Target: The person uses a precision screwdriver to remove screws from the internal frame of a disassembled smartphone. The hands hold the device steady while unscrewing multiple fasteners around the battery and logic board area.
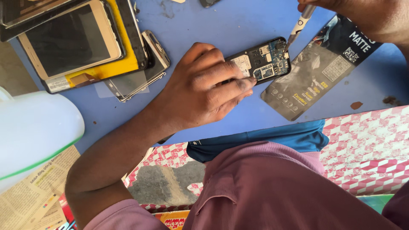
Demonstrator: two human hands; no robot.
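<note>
**Opened phone held down, screwdriver tip on its board**

Step in hand, as it looks: working a screw or part at the top end of an opened phone (260, 63). The left hand (204, 87) lies flat over the phone's lower half, fingers (238, 83) spread and pressing it against the blue table (221, 25). The right hand (366, 15), at the table's far right edge and partly out of view, is closed around a screwdriver (299, 24). Its tip comes down at a slant onto the upper corner of the phone; whether it sits in a screw head is too small to tell.

Next move probably calls for keeping the phone pinned so it does not slide, holding the tip seated and turning without slipping onto the small parts nearby.

The phone: back cover off, dark frame, circuit board showing with blue-green patches, small metal shields and a pale sticker. It lies tilted, about mid-table toward the right, only its upper half visible past the fingers.

Around it: a dark flat packet (319, 68) just right of the phone, under the screwdriver. At the far left corner, a stack of devices: a gold-rimmed tablet (70, 40) on a yellow-backed panel (123, 47), with a loose phone frame (145, 68) beside them. A white container (34, 127) at the left edge, newspaper (30, 196) below it, a red-and-white checked cloth (366, 145) along the near edge.
</note>
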